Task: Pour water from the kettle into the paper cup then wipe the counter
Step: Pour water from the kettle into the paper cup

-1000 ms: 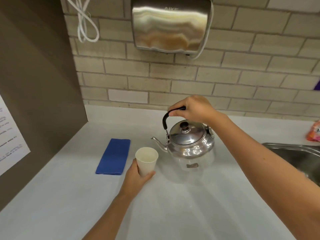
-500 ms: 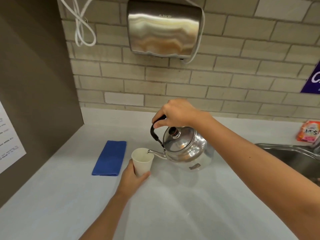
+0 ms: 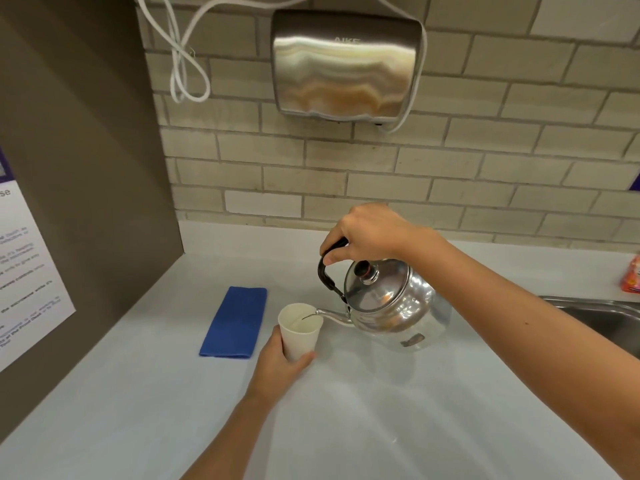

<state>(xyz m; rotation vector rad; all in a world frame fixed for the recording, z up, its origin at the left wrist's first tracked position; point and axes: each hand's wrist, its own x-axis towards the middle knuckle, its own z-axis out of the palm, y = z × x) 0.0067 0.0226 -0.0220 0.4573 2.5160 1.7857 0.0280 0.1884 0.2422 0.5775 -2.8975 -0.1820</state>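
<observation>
A shiny steel kettle with a black handle hangs tilted to the left above the pale counter. My right hand grips its handle from above. Its spout tip sits over the rim of a white paper cup. The cup stands on the counter, with my left hand wrapped around its lower side. A folded blue cloth lies flat just left of the cup.
A steel sink is set into the counter at the right, with an orange packet behind it. A brown side panel with a paper notice closes the left. A metal hand dryer hangs on the brick wall.
My right hand has lifted the kettle off the counter, tipped it left and brought the spout over the cup. My left hand keeps its hold on the cup.
</observation>
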